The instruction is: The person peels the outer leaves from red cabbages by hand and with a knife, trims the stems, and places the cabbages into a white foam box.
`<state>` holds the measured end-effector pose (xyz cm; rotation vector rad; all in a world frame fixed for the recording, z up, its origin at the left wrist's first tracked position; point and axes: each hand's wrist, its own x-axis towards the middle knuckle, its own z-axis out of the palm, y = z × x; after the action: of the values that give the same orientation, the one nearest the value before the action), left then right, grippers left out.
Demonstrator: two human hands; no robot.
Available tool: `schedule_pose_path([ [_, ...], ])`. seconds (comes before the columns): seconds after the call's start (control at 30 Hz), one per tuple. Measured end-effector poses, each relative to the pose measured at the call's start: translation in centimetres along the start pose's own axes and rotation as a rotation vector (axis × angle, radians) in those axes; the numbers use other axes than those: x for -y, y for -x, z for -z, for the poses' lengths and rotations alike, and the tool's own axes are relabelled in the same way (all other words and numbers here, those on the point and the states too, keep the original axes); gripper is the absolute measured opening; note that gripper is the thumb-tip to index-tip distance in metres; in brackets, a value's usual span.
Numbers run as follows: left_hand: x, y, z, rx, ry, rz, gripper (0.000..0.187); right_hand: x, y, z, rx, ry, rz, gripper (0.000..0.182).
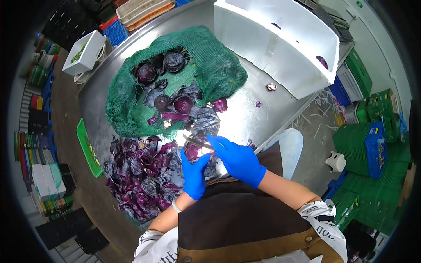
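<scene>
My left hand (194, 174), in a blue glove, is closed around the near side of a red cabbage (193, 151) at the table's front edge. A knife (196, 141) lies across the top of that cabbage, its handle hidden in my blue-gloved right hand (237, 160). Just beyond are a dark outer leaf (205, 121) and a green net sack (219, 65), open, with several purple cabbages (147, 73) inside. A heap of loose purple leaves (140, 175) spreads to the left of my left hand.
A white foam box (267, 48) stands at the table's back right, a cabbage piece (271, 87) beside it. The metal table (101, 83) has a green tray (87, 149) at its left edge. Green crates (353, 140) are stacked on the right.
</scene>
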<state>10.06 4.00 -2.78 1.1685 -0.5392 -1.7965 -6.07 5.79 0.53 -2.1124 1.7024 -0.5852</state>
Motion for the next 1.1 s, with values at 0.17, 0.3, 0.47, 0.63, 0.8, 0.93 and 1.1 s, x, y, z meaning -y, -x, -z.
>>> schedule_pose_path([
  [0.17, 0.6, -0.1, -0.2, -0.045, -0.049, -0.03, 0.066, 0.3, -0.1, -0.1, -0.087, -0.079, -0.039, 0.062],
  [0.3, 1.3, -0.7, 0.4, -0.052, -0.096, -0.011, 0.089, 0.3, -0.5, -1.6, -0.046, -0.098, -0.134, 0.061],
  [0.47, 4.7, -2.4, 3.1, 0.024, -0.134, -0.043, 0.09, -2.9, -0.7, -4.8, -0.026, -0.385, -0.119, 0.041],
  [0.63, 2.9, -4.5, 3.2, 0.22, -0.273, 0.073, 0.081, -7.8, -1.3, -5.5, -0.232, -0.477, -0.385, 0.034],
  [0.8, 0.6, -3.9, 0.4, 0.374, -0.6, -0.004, 0.077, -10.6, 1.0, -10.7, -0.263, -0.642, -0.343, 0.031],
  [0.93, 0.4, -4.5, -0.2, 0.433, -0.691, -0.035, 0.074, -14.4, 1.3, -9.9, -0.167, -0.839, -0.564, 0.03],
  [1.1, -0.4, -4.3, -0.3, 0.463, -0.782, -0.05, 0.072, -8.6, 1.2, -6.8, -0.202, -0.627, -0.325, 0.08],
])
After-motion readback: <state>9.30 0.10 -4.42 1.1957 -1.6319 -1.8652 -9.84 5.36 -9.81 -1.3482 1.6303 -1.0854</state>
